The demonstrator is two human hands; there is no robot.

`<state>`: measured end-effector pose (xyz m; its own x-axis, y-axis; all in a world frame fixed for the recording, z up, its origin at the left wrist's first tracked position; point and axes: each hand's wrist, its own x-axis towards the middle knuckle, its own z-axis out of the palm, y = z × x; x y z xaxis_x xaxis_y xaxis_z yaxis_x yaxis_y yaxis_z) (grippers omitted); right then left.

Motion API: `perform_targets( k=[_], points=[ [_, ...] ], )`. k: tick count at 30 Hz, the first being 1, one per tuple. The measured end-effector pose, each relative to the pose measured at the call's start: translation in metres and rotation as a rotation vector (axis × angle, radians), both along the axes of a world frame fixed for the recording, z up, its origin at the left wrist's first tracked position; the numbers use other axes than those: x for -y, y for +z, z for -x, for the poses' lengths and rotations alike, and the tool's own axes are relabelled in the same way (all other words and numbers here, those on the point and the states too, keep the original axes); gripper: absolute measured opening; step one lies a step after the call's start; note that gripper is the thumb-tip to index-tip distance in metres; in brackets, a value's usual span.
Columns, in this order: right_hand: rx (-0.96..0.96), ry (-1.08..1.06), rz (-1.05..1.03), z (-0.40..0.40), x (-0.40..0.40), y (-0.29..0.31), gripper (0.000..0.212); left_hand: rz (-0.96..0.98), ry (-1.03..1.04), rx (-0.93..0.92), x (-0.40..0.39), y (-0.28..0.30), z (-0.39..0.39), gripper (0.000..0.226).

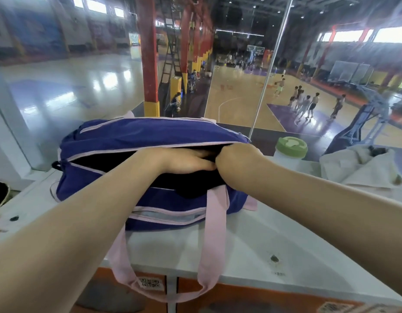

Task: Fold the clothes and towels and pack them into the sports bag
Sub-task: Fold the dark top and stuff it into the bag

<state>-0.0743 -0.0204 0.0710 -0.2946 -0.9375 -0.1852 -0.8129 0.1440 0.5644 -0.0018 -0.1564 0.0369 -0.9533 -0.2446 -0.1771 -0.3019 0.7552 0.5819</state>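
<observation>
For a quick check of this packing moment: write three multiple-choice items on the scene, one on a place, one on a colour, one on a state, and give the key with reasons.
1. Where does the bottle with the green lid stand?
A. Right of the bag
B. Inside the bag
C. On the floor

2. What colour are the straps of the sports bag?
A. Black
B. Pink
C. Green

3. What state is the bag's main opening in?
A. Zipped shut
B. Open, with both hands in it
C. Open, with no hand near

Key: 1 A, it stands on the white table to the bag's right. 2 B, pale pink straps hang over the table edge. 3 B, the left hand lies on dark fabric inside, and the right hand is tucked under the flap.
</observation>
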Motion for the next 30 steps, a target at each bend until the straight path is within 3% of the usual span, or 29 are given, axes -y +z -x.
perform_targets(
  k=[4,7,10,16,21,24,28,30],
  points=[
    [-0.13,0.066,-0.065,0.001,-0.026,-0.012,0.017,0.076,0.022,0.005,-0.008,-0.015,0.006,0.064],
    [-0.075,0.214,0.047,0.005,-0.034,-0.015,0.012,0.194,0.133,-0.092,-0.021,-0.029,0.012,0.057],
    [0.144,0.315,0.106,0.017,-0.038,-0.017,0.01,0.308,0.177,-0.139,-0.029,-0.036,0.021,0.053],
    [0.611,0.272,0.127,0.029,-0.041,-0.007,0.022,0.496,0.241,0.137,-0.032,-0.048,0.057,0.056],
    [0.702,0.28,0.191,0.026,-0.042,-0.016,0.019,0.79,0.262,0.205,-0.039,-0.056,0.063,0.06],
    [0.74,0.253,0.277,0.029,-0.043,-0.02,0.017,0.577,0.163,0.139,-0.032,-0.052,0.055,0.071],
    [0.677,0.189,0.337,0.034,-0.046,-0.015,0.028,0.052,0.178,-0.088,-0.026,-0.043,0.031,0.052],
    [0.607,0.203,0.32,0.032,-0.046,-0.016,0.027,0.101,0.16,-0.163,-0.026,-0.036,0.017,0.041]
  ],
)
